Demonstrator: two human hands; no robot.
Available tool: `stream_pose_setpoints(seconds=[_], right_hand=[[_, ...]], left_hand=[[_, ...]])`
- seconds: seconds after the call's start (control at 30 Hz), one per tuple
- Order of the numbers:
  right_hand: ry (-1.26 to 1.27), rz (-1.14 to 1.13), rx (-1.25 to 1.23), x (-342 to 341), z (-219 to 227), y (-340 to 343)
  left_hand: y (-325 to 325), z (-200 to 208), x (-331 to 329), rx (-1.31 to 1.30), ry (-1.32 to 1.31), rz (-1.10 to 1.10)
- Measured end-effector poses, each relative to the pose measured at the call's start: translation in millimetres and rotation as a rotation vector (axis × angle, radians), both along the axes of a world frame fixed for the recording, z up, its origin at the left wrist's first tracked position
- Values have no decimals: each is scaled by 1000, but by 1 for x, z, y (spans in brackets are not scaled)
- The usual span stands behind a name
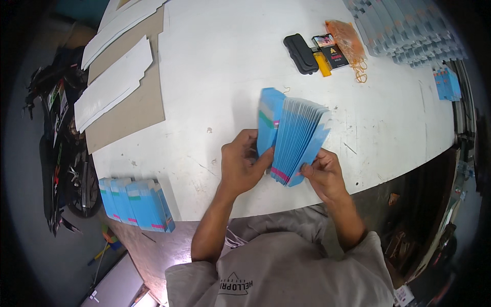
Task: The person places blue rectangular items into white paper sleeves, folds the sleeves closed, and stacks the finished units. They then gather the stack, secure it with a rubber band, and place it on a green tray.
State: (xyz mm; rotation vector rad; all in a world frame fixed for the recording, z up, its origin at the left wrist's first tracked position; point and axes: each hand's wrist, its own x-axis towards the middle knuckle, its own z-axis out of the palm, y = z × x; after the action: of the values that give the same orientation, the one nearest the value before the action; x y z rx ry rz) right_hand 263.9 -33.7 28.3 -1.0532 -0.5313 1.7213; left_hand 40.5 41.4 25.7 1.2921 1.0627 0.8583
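- Spreading fanwise above the near middle of the white table (pixel 215 77): a sheaf of flat blue cartons (pixel 299 140).
- Left hand (pixel 241 162) grips its left side; right hand (pixel 326 175) pinches its near right edge.
- Near left, blue carton bundles (pixel 146 204).
- Far right, a yellow lighter (pixel 322 65) and cigarette pack (pixel 335 56) beside a black case (pixel 300 53).

Flat blue cartons (pixel 298 138) with pink bands and pale upper ends fan out, tilted, near the front edge of the table (pixel 204 66).
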Motion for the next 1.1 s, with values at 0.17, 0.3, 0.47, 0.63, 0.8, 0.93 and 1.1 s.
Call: stream_pose_setpoints(seconds=[0.17,0.3,0.47,0.63,0.8,0.93,1.1], right_hand=[[-32,17,10,-13,3,10],[-98,5,17,-17,2,15],[-506,26,217,-28,6,18],[-1145,74,391,-5,39,12],[-824,-41,775,-1,90,31],[-710,135,987,-31,88,65],[-722,100,833,-28,22,75]], left_hand=[[0,11,6,-8,86,39],[-7,2,9,-92,-202,178],[-1,28,36,-46,99,154],[21,50,17,412,522,-76],[26,38,8,583,979,-356],[31,30,9,741,1013,-570],[32,38,15,567,968,-519]])
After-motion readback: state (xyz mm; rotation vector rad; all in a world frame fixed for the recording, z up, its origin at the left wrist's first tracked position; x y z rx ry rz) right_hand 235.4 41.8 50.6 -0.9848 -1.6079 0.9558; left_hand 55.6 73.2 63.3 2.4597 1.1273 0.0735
